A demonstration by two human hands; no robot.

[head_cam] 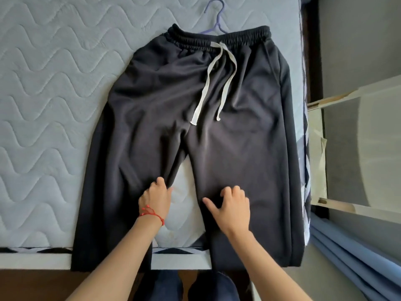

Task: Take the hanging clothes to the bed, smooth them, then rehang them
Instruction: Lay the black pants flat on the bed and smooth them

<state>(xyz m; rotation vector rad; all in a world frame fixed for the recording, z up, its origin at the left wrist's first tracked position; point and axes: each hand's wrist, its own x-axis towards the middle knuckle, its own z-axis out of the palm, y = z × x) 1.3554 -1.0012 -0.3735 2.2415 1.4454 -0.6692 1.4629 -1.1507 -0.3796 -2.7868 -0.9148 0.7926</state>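
Smoothing in progress: black trousers (201,135) lie flat on the quilted mattress (54,94), waistband at 12 o'clock over a purple hanger (213,20). Left hand (155,199) grip pinches the inner leg seam; right hand (235,206) rests fingers apart, clamping nothing. Risk: the cuffs overhang the bed edge at 6 o'clock, so a hard tug could drag everything floorward. Blue curtain (355,261) at 4 o'clock.

Soft, even daylight; faint sheen on the dark trousers (195,127). Slightly soft focus throughout. Wide-angle lens bends the mattress (43,105) edges outward.
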